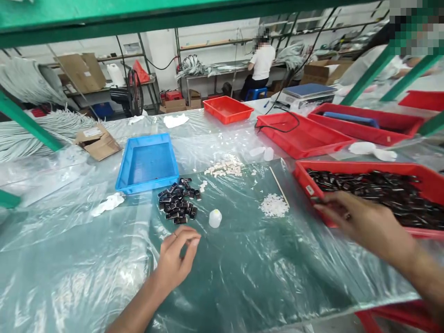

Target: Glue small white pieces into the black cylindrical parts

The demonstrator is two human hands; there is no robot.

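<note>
My left hand (176,259) rests on the plastic-covered green table with its fingers curled and thumb and forefinger pinched together; nothing shows between them. Just beyond it lie a pile of small black parts (176,206) and a small white cap (215,218). My right hand (360,222), blurred, reaches over the near left rim of a red tray (301,178) filled with several black parts (381,192). Its fingers are extended along that rim. A small heap of white bits (274,206) lies between my hands.
An empty blue tray (148,162) sits behind the black pile, with beige pieces (225,167) and a thin stick (279,186) to its right. More red trays (305,136) (227,108), a scale (307,91) and a cardboard box (98,142) stand farther back. A person in white (261,64) works at a far bench.
</note>
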